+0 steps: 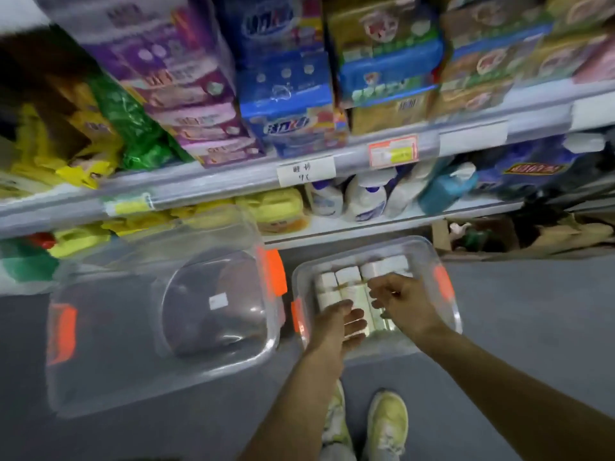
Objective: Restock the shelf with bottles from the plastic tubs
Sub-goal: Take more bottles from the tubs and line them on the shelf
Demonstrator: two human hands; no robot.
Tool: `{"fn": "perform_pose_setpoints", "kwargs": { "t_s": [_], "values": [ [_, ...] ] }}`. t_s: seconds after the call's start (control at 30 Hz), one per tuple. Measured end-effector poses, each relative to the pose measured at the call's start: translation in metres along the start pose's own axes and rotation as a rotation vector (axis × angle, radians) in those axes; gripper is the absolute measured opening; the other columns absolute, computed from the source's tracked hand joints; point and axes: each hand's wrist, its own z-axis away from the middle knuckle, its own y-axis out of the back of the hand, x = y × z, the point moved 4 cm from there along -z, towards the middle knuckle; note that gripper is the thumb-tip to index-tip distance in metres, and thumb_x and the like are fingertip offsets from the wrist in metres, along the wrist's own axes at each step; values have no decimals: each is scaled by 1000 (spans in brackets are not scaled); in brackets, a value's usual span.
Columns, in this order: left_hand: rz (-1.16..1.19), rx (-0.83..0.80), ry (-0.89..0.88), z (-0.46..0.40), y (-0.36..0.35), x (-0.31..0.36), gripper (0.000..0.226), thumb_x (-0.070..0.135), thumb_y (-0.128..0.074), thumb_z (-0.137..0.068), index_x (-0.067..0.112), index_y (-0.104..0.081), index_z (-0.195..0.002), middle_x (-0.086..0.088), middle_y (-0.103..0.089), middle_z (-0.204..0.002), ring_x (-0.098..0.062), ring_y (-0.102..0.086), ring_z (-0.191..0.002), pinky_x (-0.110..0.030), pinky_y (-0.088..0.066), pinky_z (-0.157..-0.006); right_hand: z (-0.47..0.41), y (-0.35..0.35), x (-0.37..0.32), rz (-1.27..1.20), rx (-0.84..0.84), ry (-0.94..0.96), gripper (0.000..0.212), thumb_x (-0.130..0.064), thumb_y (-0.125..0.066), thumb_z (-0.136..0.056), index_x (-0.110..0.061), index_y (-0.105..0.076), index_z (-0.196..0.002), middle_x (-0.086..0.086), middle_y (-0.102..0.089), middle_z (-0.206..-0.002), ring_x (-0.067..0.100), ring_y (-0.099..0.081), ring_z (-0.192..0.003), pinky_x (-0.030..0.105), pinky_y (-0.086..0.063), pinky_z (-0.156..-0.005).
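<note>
A clear plastic tub (446, 314) with orange latches stands on the floor below the shelf, holding several white-capped bottles (346, 276) packed side by side. Both my hands are inside it. My left hand (339, 324) reaches down over the bottles at the tub's near left, fingers loosely extended. My right hand (399, 299) hovers over the middle bottles with its fingers curled downward; whether it grips a bottle is hidden. On the lowest shelf (382, 222) stand white pump bottles (366, 197) and a teal bottle (442, 191).
A second, larger clear tub (100, 361) with orange latches sits to the left, holding no bottles. Yellow packs (276, 209) fill the shelf's left part. Upper shelves carry tissue and detergent packs. A cardboard box (479, 237) stands at right. My shoes (386, 424) are on grey floor.
</note>
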Motion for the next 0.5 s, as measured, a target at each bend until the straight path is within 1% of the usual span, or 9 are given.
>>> {"fn": "perform_pose_setpoints", "kwargs": {
  "t_s": [0.07, 0.17, 0.27, 0.4, 0.43, 0.5],
  "values": [
    [5, 15, 28, -35, 7, -17, 13, 19, -51, -100, 14, -63, -98, -5, -70, -89, -19, -65, -78, -30, -52, -67, -15, -13, 39, 16, -3, -69, 18, 11, -48, -93, 10, -65, -100, 24, -63, -88, 22, -56, -67, 12, -44, -48],
    [-20, 70, 57, -95, 17, -40, 13, 18, -52, -100, 13, -63, -96, -6, -69, -89, -20, -65, -78, -31, -51, -68, -44, -36, 96, 60, -47, -122, 20, 10, -48, -92, -1, -65, -96, 16, -64, -87, 17, -57, -65, 14, -45, -48],
    [-49, 97, 65, -136, 27, -52, 14, 16, -52, -99, 12, -63, -92, -5, -66, -86, -19, -63, -78, -32, -50, -71, -63, -51, 126, 98, -84, -126, 21, 7, -50, -93, -8, -65, -92, 9, -64, -87, 20, -60, -75, 17, -45, -58],
    [-149, 145, 63, -199, 43, -70, 15, 15, -52, -98, 15, -60, -86, -5, -61, -86, -18, -57, -80, -32, -48, -72, -95, -73, 170, 153, -149, -143, 19, -4, -52, -95, -9, -69, -104, 0, -64, -95, 18, -61, -91, 25, -46, -75],
    [-185, 155, 52, -211, 47, -72, 12, 15, -52, -97, 16, -61, -88, -5, -59, -87, -19, -56, -81, -31, -48, -71, -102, -78, 177, 149, -165, -157, 21, -4, -51, -96, -8, -68, -107, -1, -64, -97, 18, -60, -93, 26, -45, -77],
    [-245, 145, 29, -236, 50, -76, 10, 19, -54, -95, 17, -61, -101, -6, -60, -91, -22, -58, -82, -29, -49, -62, -120, -87, 191, 173, -188, -165, 24, -5, -49, -97, -6, -66, -114, 1, -63, -103, 18, -59, -96, 25, -44, -77]
  ]
}}
